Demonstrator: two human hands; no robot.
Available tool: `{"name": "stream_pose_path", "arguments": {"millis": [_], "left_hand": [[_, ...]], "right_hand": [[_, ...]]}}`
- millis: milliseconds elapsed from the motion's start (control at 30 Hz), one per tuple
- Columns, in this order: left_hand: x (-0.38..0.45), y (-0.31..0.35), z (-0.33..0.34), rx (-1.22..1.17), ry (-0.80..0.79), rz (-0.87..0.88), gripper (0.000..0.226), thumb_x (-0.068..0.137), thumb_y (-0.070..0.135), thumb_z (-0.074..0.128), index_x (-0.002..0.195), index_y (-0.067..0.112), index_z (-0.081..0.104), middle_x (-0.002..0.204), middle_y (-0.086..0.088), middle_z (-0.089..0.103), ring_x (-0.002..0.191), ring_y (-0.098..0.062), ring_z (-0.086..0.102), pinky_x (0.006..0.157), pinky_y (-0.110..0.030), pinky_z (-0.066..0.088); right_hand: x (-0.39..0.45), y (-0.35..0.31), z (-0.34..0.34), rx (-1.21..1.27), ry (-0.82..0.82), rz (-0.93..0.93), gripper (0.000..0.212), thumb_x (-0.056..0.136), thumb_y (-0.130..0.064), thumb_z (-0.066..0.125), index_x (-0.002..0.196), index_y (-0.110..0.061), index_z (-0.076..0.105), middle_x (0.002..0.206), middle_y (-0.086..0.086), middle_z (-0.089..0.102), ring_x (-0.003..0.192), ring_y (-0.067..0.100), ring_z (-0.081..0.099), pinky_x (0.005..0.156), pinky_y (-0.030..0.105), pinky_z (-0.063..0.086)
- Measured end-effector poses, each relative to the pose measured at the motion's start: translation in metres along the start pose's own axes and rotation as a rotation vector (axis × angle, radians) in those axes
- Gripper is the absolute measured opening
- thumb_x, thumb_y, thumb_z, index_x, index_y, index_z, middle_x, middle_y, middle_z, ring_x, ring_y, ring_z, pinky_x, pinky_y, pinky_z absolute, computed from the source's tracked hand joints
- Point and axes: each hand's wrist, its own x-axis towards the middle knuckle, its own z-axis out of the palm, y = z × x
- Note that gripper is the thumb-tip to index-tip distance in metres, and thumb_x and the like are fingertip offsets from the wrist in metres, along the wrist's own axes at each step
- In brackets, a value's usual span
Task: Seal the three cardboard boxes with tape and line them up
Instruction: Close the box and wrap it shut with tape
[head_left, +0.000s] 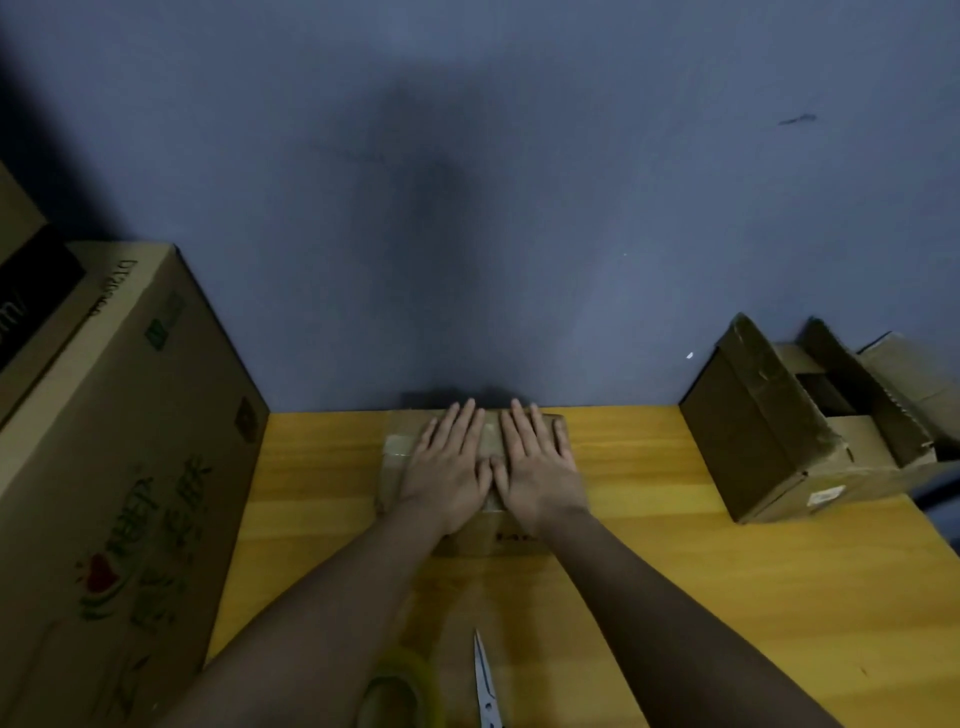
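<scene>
From the head camera, the left hand (451, 467) and right hand (537, 465) lie flat, fingers straight and slightly spread, on a small taped box (400, 452) mid-table (675, 571). An open box (789, 421) stands right, its contents unseen. Tape roll (397, 691) and scissors (484, 680) lie nearer.

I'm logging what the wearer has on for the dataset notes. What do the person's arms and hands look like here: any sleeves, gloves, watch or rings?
Both forearms are bare as far as the frame shows, with no sleeve edge in view. The left hand and the right hand wear no gloves. No watch, bracelet or ring shows on either wrist or on the fingers. The light is dim, so fine details cannot be told.
</scene>
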Motion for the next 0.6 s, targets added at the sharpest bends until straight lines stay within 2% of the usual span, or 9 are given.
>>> {"name": "stream_pose_path", "arguments": {"millis": [100,233,367,467,533,600], "left_hand": [[0.002,-0.003,-0.003,0.039,-0.025,0.137,0.070,0.090,0.045,-0.008,0.151,0.011,-0.008,0.159,-0.006,-0.014,0.146,-0.016,-0.015,0.118,-0.031,-0.011],[0.004,0.000,-0.011,0.041,-0.045,0.182,0.062,0.102,0.036,0.016,0.151,0.008,-0.007,0.159,-0.007,-0.014,0.146,-0.016,-0.014,0.119,-0.030,-0.011],[0.004,-0.002,-0.009,0.028,-0.052,0.202,0.064,0.101,0.041,0.015,0.151,0.009,-0.009,0.159,-0.006,-0.015,0.146,-0.015,-0.016,0.120,-0.032,-0.009],[0.004,-0.004,-0.004,0.023,-0.041,0.209,0.067,0.099,0.045,0.016,0.151,0.012,-0.009,0.159,-0.004,-0.014,0.146,-0.013,-0.016,0.120,-0.035,-0.006],[0.001,-0.001,-0.002,0.049,-0.007,0.190,0.069,0.093,0.048,0.013,0.152,0.016,-0.004,0.161,-0.002,-0.010,0.147,-0.014,-0.011,0.120,-0.036,-0.004],[-0.006,0.003,0.002,0.090,0.050,0.094,0.071,0.088,0.052,0.011,0.153,0.024,0.001,0.161,0.001,-0.004,0.147,-0.017,-0.003,0.119,-0.039,0.001]], "right_hand": [[0.003,0.004,-0.003,-0.022,-0.020,-0.058,0.087,0.078,-0.052,-0.017,0.154,-0.014,0.003,0.161,0.005,-0.004,0.149,0.024,-0.007,0.119,0.048,-0.001],[0.010,0.017,-0.012,0.012,0.034,-0.119,0.082,0.082,-0.053,0.002,0.150,-0.014,0.027,0.154,0.006,0.033,0.142,0.025,0.027,0.115,0.047,0.015],[0.014,0.019,-0.006,0.019,0.088,-0.100,0.072,0.087,-0.052,0.015,0.146,-0.017,0.038,0.143,0.005,0.046,0.132,0.024,0.040,0.110,0.046,0.026],[0.012,0.016,-0.003,0.075,0.083,-0.053,0.073,0.087,-0.057,0.014,0.148,-0.021,0.034,0.150,0.003,0.039,0.138,0.024,0.033,0.114,0.049,0.017],[0.011,0.018,-0.004,0.190,0.058,0.127,0.071,0.088,-0.060,0.021,0.151,-0.028,0.023,0.159,0.000,0.020,0.145,0.025,0.019,0.115,0.053,0.010],[0.011,0.023,-0.006,0.406,-0.004,0.364,0.070,0.092,-0.055,0.037,0.153,-0.028,0.013,0.161,0.001,0.010,0.144,0.029,0.019,0.114,0.048,0.019]]}}
